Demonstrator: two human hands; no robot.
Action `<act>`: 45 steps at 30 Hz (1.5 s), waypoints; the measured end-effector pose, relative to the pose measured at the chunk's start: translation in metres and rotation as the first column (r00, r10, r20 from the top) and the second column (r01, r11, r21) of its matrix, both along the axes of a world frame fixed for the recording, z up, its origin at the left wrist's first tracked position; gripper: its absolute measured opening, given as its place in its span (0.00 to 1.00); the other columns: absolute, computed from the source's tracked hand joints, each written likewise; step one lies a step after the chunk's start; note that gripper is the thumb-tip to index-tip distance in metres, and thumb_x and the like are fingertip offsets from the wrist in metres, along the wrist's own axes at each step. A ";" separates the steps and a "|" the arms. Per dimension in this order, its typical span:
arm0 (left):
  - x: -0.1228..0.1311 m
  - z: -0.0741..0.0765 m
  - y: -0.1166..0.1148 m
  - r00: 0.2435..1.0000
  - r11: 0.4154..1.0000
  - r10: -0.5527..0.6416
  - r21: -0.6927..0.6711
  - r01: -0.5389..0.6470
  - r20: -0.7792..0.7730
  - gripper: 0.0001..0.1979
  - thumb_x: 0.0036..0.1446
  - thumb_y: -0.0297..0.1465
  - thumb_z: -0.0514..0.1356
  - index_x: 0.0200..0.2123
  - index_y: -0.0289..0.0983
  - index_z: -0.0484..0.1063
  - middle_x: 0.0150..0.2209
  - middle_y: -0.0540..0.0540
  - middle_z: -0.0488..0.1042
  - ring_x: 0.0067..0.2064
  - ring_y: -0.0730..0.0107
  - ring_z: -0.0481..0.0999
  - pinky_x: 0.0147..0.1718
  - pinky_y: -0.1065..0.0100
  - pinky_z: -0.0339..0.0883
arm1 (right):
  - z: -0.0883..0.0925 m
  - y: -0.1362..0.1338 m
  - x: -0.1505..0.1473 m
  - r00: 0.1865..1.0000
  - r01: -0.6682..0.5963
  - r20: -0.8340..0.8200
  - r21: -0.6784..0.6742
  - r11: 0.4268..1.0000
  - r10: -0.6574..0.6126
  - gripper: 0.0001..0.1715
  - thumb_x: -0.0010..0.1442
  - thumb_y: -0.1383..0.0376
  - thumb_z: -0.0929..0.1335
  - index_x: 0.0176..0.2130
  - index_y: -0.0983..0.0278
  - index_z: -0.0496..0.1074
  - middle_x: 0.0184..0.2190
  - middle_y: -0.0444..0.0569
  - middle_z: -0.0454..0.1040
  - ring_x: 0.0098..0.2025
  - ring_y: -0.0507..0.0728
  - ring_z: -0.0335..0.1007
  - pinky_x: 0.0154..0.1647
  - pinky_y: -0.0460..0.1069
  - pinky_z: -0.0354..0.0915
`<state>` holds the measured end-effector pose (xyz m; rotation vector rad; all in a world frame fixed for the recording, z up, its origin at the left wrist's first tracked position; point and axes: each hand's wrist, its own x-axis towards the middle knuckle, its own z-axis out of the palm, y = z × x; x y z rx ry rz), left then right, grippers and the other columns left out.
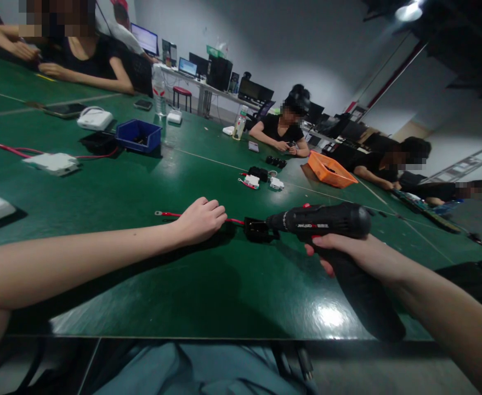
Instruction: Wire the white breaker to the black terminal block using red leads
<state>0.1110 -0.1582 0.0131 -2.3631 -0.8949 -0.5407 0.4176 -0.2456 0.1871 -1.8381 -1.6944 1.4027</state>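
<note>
My right hand is wrapped round the grip of a black electric screwdriver, held level with its nose pointing left. The nose meets a small black connector block lying on the green table. A red wire runs left from that block along the table. My left hand rests on the wire just left of the block, its fingers curled down over it.
Farther off lie white and black connector parts, an orange bin, a blue bin, a white box with red wire and a water bottle. Several other people sit round the table's far edges. The near table edge runs just below my arms.
</note>
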 end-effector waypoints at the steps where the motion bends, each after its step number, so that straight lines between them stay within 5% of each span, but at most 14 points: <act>1: 0.000 0.000 0.000 1.000 1.000 0.001 -0.004 -0.001 0.001 0.07 0.64 0.29 0.56 0.33 0.36 0.71 0.33 0.44 0.73 0.37 0.62 0.69 0.32 0.62 0.52 | 0.001 0.000 -0.001 1.000 0.002 -0.005 -0.001 1.000 -0.002 0.22 0.53 0.49 0.72 0.34 0.66 0.76 0.19 0.46 0.73 0.22 0.53 0.67 0.23 0.47 0.62; 45: -0.001 -0.001 0.001 1.000 1.000 -0.013 -0.024 0.013 0.024 0.07 0.65 0.29 0.56 0.33 0.36 0.71 0.33 0.43 0.74 0.38 0.61 0.69 0.33 0.62 0.51 | -0.001 -0.002 0.003 1.000 -0.016 -0.014 -0.018 1.000 0.016 0.23 0.56 0.47 0.70 0.31 0.66 0.75 0.19 0.47 0.72 0.21 0.53 0.66 0.24 0.48 0.61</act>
